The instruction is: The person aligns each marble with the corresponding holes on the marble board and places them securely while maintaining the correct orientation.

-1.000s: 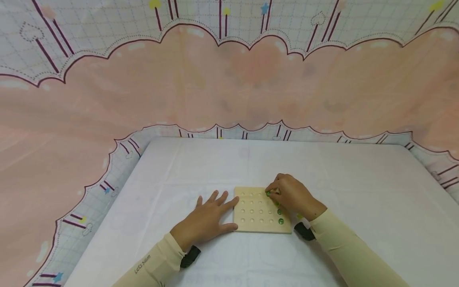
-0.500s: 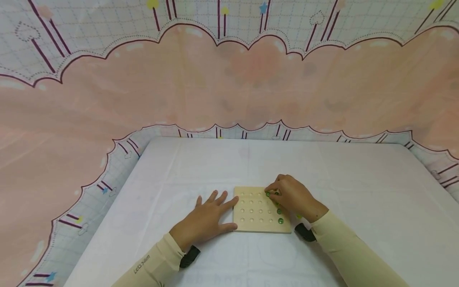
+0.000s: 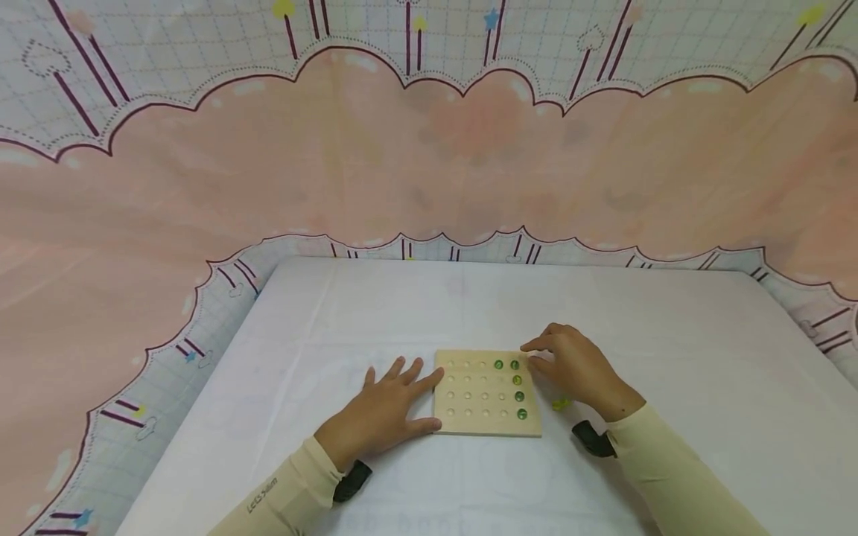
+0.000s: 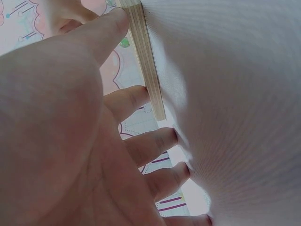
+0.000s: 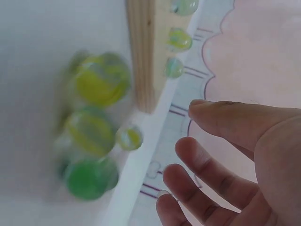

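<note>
While our flat left hand (image 3: 385,413) steadies the board (image 3: 472,398), we reach our empty, loose-fingered right hand (image 3: 579,368) gently toward the loose marbles (image 5: 94,127).

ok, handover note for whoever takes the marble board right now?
Left hand: flat on the table, fingertips against the board's left edge, holding nothing.
Right hand: loosely open by the board's far right corner, holding nothing.
Done: five green marbles seated, four down the right column, one beside it in the far row.
Left: remaining dimples empty; loose marbles lie on the table right of the board.
</note>
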Motion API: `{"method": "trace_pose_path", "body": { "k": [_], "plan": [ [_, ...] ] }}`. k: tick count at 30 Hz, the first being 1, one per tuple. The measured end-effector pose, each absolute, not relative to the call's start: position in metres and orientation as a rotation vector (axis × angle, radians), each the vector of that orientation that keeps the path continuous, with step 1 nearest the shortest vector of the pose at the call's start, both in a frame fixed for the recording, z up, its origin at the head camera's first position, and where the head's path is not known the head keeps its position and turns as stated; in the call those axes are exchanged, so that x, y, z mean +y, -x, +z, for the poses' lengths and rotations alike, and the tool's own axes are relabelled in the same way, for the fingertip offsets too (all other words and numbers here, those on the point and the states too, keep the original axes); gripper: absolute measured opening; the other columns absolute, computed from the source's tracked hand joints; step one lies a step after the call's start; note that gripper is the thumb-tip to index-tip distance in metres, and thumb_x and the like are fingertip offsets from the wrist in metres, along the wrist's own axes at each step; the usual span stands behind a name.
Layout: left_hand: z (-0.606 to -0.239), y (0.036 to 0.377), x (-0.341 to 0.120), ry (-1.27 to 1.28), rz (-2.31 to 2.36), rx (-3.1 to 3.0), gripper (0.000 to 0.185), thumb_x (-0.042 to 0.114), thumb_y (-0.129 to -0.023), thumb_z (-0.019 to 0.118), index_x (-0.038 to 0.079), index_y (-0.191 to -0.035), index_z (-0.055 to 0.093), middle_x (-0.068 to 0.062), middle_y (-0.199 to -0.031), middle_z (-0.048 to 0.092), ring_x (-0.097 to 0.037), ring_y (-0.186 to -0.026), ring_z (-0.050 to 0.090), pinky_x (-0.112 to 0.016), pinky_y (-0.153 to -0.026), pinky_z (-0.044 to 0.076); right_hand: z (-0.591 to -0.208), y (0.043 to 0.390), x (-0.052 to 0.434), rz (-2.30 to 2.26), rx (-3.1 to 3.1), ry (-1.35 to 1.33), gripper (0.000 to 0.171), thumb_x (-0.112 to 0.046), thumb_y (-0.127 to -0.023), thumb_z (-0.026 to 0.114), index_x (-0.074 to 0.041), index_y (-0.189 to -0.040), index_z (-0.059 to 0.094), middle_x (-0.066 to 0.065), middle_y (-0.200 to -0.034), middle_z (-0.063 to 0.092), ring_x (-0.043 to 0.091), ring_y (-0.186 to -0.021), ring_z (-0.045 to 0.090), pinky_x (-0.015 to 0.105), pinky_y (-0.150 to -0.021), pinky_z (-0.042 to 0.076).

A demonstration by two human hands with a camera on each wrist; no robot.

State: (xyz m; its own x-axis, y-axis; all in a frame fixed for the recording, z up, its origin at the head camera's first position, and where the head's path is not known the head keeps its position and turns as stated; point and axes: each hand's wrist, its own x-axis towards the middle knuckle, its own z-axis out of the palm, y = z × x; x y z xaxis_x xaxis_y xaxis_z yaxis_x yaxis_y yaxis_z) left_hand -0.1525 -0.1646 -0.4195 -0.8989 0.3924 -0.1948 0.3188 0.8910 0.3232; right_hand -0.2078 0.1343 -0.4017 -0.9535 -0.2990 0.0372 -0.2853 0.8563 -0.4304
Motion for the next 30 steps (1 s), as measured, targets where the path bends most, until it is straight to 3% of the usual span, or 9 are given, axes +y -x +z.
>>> {"method": "trace_pose_path", "body": {
  "k": [30],
  "plan": [
    [-0.422,0.149,-0.165,-0.557,0.430,2.817,0.077,0.062,-0.090,0.063,0.036,-0.156,0.035,-0.010,-0.163,0.032,-0.039,-0.153,0.022,-0.076,-0.113,0.018,-0.416,0.204,0.163,-0.632,2.950,0.394,0.022,-0.013,-0.085,0.078,-0.007,-0.107,0.079,0.003,-0.091,0.068,0.017,-0.081,0.058,0.033,-0.069,0.050]
  ]
}}
